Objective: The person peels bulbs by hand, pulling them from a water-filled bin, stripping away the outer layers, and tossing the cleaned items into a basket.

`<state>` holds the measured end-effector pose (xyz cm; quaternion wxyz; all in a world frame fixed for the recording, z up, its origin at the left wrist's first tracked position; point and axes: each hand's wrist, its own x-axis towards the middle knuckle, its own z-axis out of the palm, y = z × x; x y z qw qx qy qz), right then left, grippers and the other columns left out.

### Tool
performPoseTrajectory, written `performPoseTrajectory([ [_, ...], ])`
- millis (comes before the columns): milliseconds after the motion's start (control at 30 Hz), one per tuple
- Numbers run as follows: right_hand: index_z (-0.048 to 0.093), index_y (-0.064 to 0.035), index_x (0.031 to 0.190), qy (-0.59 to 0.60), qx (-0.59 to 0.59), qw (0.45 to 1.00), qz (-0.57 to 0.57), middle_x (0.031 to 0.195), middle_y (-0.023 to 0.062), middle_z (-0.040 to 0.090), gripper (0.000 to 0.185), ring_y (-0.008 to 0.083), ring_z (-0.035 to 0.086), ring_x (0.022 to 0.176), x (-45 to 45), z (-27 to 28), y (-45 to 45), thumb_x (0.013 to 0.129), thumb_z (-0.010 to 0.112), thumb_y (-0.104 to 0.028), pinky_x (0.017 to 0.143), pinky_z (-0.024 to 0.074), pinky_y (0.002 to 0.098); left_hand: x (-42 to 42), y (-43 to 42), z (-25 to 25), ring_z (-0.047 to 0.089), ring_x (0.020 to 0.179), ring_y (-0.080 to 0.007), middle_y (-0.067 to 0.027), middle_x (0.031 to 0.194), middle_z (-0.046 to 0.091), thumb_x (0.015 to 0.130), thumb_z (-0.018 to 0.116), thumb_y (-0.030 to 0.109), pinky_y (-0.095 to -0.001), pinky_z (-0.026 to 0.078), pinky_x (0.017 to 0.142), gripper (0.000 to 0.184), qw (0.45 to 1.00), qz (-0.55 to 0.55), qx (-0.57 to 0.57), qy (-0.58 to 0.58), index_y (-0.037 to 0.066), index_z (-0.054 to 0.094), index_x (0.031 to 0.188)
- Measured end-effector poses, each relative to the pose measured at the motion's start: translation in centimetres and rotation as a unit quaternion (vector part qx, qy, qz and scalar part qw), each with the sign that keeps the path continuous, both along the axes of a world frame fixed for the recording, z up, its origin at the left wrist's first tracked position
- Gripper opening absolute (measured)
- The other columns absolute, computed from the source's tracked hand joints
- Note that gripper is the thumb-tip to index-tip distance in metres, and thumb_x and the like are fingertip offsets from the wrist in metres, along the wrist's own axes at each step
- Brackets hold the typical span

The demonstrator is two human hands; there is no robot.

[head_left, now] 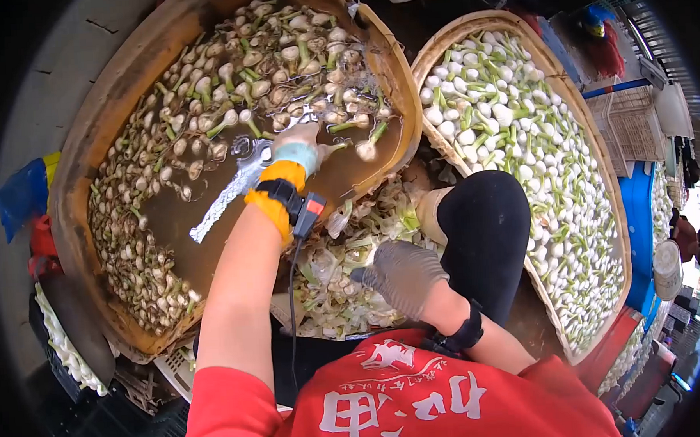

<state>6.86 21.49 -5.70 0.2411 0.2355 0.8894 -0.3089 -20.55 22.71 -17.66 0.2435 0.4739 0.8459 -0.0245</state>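
Note:
My left hand (298,143), in a pale wet glove with an orange cuff, dips into the brown water of a large tan tub (402,79). Unpeeled garlic bulbs (226,71) with green stems float around it; one bulb (367,150) drifts just to its right. The fingers of this hand are partly hidden by water and glare. Over a heap of garlic peelings (344,254), between the tub and my bent knee, is my right hand (405,275) in a grey striped glove. Its fingers are curled together; a dark tip shows at its left side, too unclear to name.
A second tub (429,51) at the right holds many white peeled garlic bulbs (509,110). My knee (487,220) stands between it and the peelings. A cable (292,299) runs down from the device (311,212) on my left wrist. Woven baskets (635,124) stand farther right.

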Motion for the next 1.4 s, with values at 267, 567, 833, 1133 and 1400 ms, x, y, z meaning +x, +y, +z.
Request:
performPoseTrajectory([
  [267, 0.069, -0.0063, 0.097, 0.369, -0.035, 0.921, -0.124, 0.092, 0.0106, 0.065, 0.019, 0.0305, 0.063, 0.086, 1.0, -0.5, 2.1, 0.079, 0.072, -0.015, 0.076, 0.0527, 0.0385, 3.6, -4.6, -3.5, 0.059, 0.068, -0.0186, -0.012, 0.096, 0.062, 0.102, 0.049, 0.029, -0.0311, 0.052, 0.06, 0.035, 0.513, 0.399, 0.175, -0.74, -0.004, 0.053, 0.112],
  [567, 0.07, -0.0084, 0.107, 0.443, -0.099, 0.872, -0.184, 0.1, 0.0074, 0.067, 0.03, 0.021, 0.066, 0.089, -1.9, 4.8, -0.8, 0.078, 0.074, -0.011, 0.079, 0.0525, 0.0307, 16.2, -15.7, 14.5, 0.052, 0.083, -0.0151, -0.0015, 0.099, 0.053, 0.097, 0.05, 0.052, -0.0266, 0.043, 0.072, 0.049, 0.33, 0.418, 0.403, -0.744, 0.004, 0.053, 0.111],
  [833, 0.065, -0.0104, 0.109, 0.475, -0.028, 0.88, -0.004, 0.096, 0.0125, 0.066, 0.031, 0.0343, 0.061, 0.083, -0.7, 6.6, -3.5, 0.078, 0.064, -0.012, 0.076, 0.0495, 0.0424, 20.2, -18.0, 16.2, 0.049, 0.064, -0.0076, -0.0008, 0.078, 0.048, 0.1, 0.052, 0.038, -0.0211, 0.044, 0.054, 0.034, 0.56, 0.45, 0.468, -0.515, 0.005, 0.05, 0.091],
  [1133, 0.061, -0.0015, 0.11, 0.327, -0.435, 0.821, -0.172, 0.097, 0.0065, 0.066, 0.034, 0.0126, 0.064, 0.089, 1.2, 8.1, -5.6, 0.08, 0.072, -0.012, 0.079, 0.0523, 0.0258, 21.3, -20.6, 19.9, 0.052, 0.061, -0.0086, -0.0001, 0.073, 0.05, 0.105, 0.034, 0.04, -0.0204, 0.044, 0.052, 0.04, 0.658, 0.415, 0.417, -0.47, 0.006, 0.051, 0.094],
  [1400, 0.061, 0.0015, 0.106, 0.593, 0.053, 0.745, -0.301, 0.097, 0.0107, 0.068, 0.024, 0.0184, 0.065, 0.084, -2.2, 8.0, 1.8, 0.083, 0.066, -0.002, 0.078, 0.053, 0.0294, 22.3, -23.4, 20.9, 0.051, 0.06, -0.0099, -0.0061, 0.087, 0.06, 0.1, 0.038, 0.053, -0.0202, 0.034, 0.047, 0.053, 0.561, 0.383, 0.391, -0.621, 0.004, 0.057, 0.105],
])
